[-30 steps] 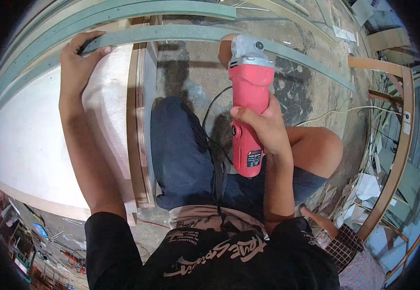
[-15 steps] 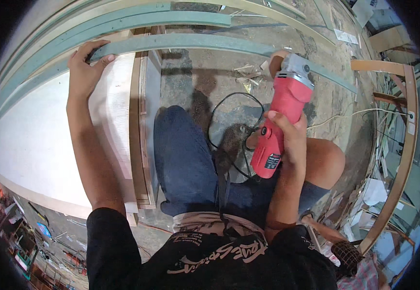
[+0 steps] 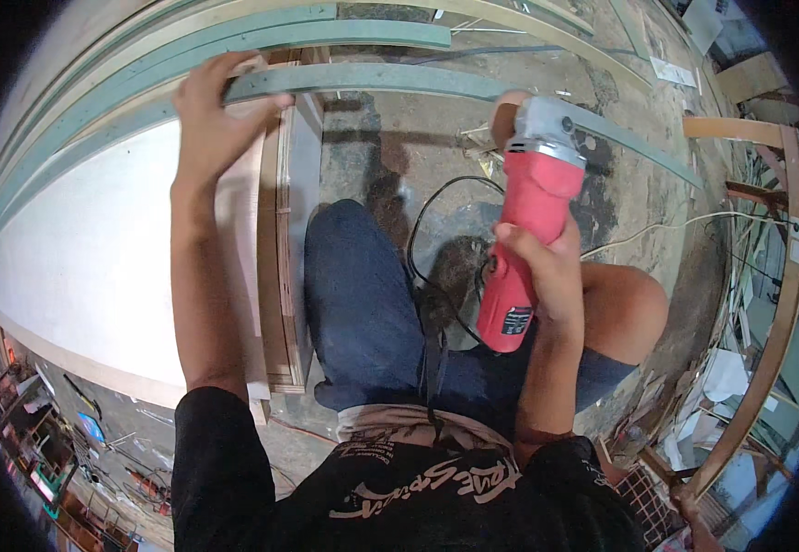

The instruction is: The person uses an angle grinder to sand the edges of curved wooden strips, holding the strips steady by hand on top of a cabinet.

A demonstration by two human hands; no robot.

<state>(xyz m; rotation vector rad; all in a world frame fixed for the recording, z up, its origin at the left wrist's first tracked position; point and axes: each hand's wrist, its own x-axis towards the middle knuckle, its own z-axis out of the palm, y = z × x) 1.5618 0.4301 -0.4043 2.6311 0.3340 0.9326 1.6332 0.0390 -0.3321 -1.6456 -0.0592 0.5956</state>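
Note:
A red angle grinder (image 3: pixel 539 198) with a grey metal head is gripped round its body by my right hand (image 3: pixel 551 271). Its brownish round disc (image 3: pixel 507 118) shows at the left of the head, near a long green-grey strip (image 3: pixel 372 76). My left hand (image 3: pixel 216 120) is open over that strip, thumb and fingers apart on either side of it; whether it touches the strip I cannot tell. Beneath the strip lies a large white panel (image 3: pixel 87 239), like the top of a wooden box, at my left.
More green-grey strips (image 3: pixel 353 37) lie farther back. A black cord (image 3: pixel 415 225) loops on the concrete floor (image 3: pixel 363 156). A wooden frame (image 3: pixel 793 248) and scraps stand at the right. At the lower right, part of another person in checked cloth (image 3: pixel 643 501) shows.
My left hand has slid right along the strip and its fingers have spread. The grinder has shifted slightly left relative to the strip, still in my right hand. The view has moved a little.

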